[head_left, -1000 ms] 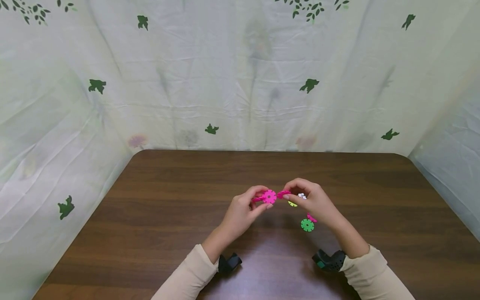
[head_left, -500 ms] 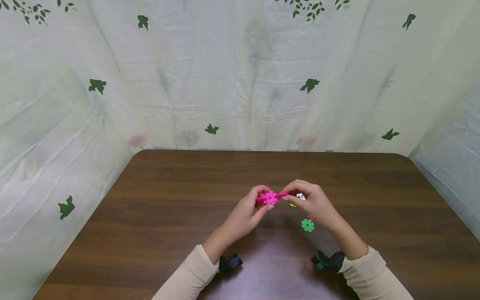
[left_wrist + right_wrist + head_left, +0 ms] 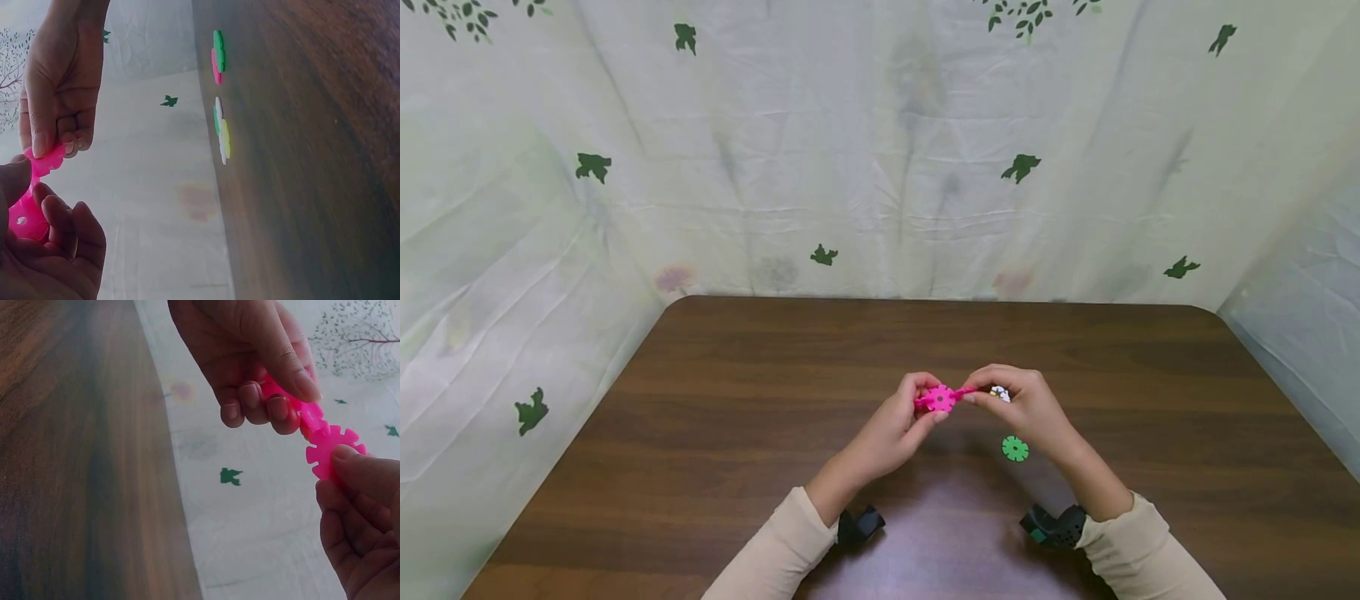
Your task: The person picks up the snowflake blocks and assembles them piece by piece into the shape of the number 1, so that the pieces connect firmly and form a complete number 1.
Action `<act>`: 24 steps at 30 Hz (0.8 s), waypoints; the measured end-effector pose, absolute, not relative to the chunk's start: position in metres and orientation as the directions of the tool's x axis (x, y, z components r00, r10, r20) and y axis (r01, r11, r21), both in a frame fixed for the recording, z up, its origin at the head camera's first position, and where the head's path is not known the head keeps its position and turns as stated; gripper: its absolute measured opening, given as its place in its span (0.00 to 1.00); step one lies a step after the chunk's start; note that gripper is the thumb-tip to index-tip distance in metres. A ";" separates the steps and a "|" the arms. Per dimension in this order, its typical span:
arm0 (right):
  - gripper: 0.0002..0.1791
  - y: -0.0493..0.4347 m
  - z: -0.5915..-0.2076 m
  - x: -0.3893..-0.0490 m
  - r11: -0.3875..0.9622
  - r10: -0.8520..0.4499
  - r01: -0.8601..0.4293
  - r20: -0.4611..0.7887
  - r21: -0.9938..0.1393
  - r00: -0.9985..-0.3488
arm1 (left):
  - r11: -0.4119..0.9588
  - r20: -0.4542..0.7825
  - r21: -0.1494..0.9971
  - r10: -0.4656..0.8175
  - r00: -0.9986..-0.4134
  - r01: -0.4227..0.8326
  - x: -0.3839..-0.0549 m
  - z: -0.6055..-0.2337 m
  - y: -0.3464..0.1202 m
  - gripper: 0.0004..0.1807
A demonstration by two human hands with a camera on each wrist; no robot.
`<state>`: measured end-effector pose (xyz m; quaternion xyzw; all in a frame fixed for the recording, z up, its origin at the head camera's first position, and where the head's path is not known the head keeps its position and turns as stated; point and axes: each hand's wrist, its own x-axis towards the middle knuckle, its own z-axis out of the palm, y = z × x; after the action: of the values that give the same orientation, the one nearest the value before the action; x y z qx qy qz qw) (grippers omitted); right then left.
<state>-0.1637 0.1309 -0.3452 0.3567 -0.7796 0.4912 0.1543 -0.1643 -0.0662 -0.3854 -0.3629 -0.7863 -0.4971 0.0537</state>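
Above the table, my left hand (image 3: pixel 880 429) pinches a pink notched interlocking disc (image 3: pixel 941 398) between thumb and fingers. More pink shows within its grip, partly hidden by the fingers. My right hand (image 3: pixel 1033 412) pinches another pink disc (image 3: pixel 322 453) by its edge, thumb flat on its face in the right wrist view. The two discs meet edge to edge at their notches, the right one turned nearly edge-on in the head view. In the left wrist view, the left hand's disc (image 3: pixel 28 219) shows its centre hole.
On the brown table (image 3: pixel 760 433) a green disc (image 3: pixel 1015 448) lies below the right hand. A white disc (image 3: pixel 1000 393) is partly hidden behind the right fingers. The left wrist view also shows a yellow disc (image 3: pixel 226 139) and a pink disc (image 3: pixel 216 67). A printed curtain (image 3: pixel 865 150) hangs behind.
The right hand has brought its pink disc left against the left hand's disc, and they now meet. The yellow and pink discs on the table have become hidden behind the right hand.
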 end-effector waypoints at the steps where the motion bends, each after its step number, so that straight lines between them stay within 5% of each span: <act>1: 0.09 0.130 -0.345 -0.163 0.267 -0.404 -0.708 0.591 -0.654 -0.698 | 0.242 0.452 0.737 0.518 -0.726 0.631 -0.167 -0.390 -0.067 0.19; 10: 0.10 0.127 -0.347 -0.163 0.268 -0.407 -0.729 0.612 -0.630 -0.678 | 0.274 0.430 0.722 0.541 -0.722 0.635 -0.167 -0.387 -0.068 0.20; 24: 0.11 0.133 -0.345 -0.164 0.282 -0.420 -0.619 0.485 -0.733 -0.767 | 0.300 0.433 0.723 0.505 -0.746 0.622 -0.169 -0.388 -0.069 0.20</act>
<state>-0.1642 0.1334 -0.3454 0.3270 -0.7946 0.5018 0.0989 -0.1690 -0.0686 -0.3878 -0.3507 -0.8039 -0.4764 0.0614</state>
